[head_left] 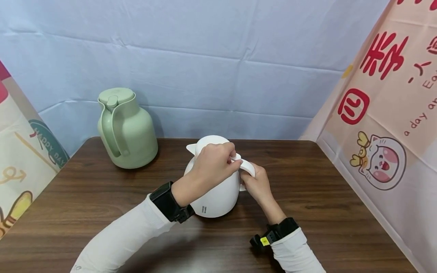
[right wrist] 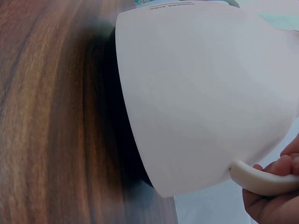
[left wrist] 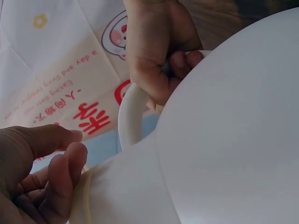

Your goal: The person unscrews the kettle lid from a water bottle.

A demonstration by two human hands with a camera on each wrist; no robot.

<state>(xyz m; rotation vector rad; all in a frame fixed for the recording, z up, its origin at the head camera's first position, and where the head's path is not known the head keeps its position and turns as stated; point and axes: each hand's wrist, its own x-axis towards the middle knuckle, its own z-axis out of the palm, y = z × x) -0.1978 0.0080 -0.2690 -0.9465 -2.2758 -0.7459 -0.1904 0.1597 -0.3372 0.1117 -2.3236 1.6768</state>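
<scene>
A white thermos jug [head_left: 216, 195] stands on the table, its pointed spout turned to the left. My left hand [head_left: 216, 157] lies over its lid [head_left: 211, 139], with curled fingers and thumb at the lid's handle-side edge. In the left wrist view those fingers [left wrist: 63, 175] bend close against the rim at the jug's neck. My right hand [head_left: 255, 182] grips the jug's curved handle [head_left: 248, 167], and the right wrist view shows the fingers wrapped round the handle's lower part [right wrist: 261, 182].
A green thermos jug [head_left: 138, 132] with a closed lid stands at the back left of the brown wooden table [head_left: 293, 159]. Pale blue cloth [head_left: 191, 76] hangs behind, and printed cloths [head_left: 385, 113] hang at both sides.
</scene>
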